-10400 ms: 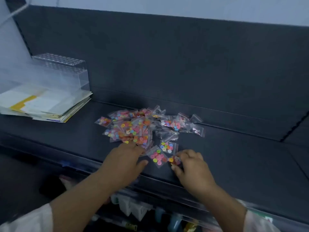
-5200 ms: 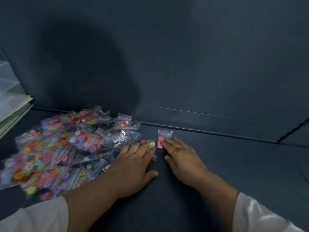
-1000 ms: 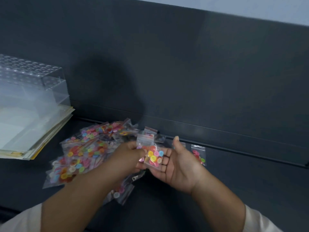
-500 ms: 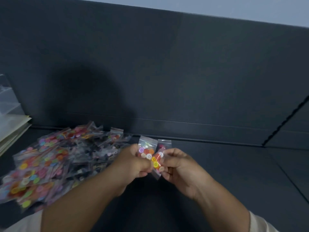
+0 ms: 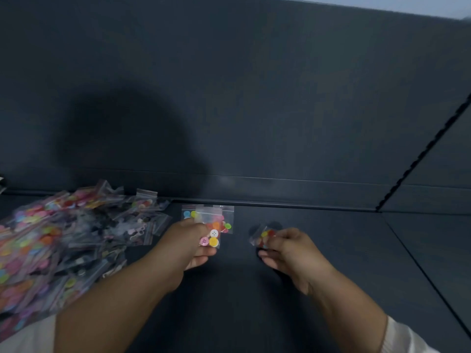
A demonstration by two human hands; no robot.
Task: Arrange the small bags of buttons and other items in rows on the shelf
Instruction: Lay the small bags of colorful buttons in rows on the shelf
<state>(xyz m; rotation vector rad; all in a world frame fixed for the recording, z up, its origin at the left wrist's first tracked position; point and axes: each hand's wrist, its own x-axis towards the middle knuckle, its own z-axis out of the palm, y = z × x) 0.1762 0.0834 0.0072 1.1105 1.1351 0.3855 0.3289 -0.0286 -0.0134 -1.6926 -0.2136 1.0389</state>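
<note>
A loose pile of small clear bags of coloured buttons point(image 5: 58, 238) covers the left of the dark shelf point(image 5: 331, 250). My left hand point(image 5: 187, 244) pinches one bag with white, pink and yellow buttons point(image 5: 211, 234) just above the shelf. Behind it, two bags point(image 5: 225, 220) lie flat side by side near the back ledge. My right hand point(image 5: 288, 247) grips another small bag with yellow and red buttons point(image 5: 262, 238), to the right of those and apart from them.
A raised ledge point(image 5: 293, 203) runs along the back of the shelf under the dark back panel. A notched upright strip point(image 5: 420, 159) and a shelf seam lie to the right. The corner of a stack of papers point(image 5: 2, 180) shows at the far left.
My hands have drawn apart, each keeping one bag: the right hand has carried its bag to the right, the left stays by the two laid bags. The view has tilted down.
</note>
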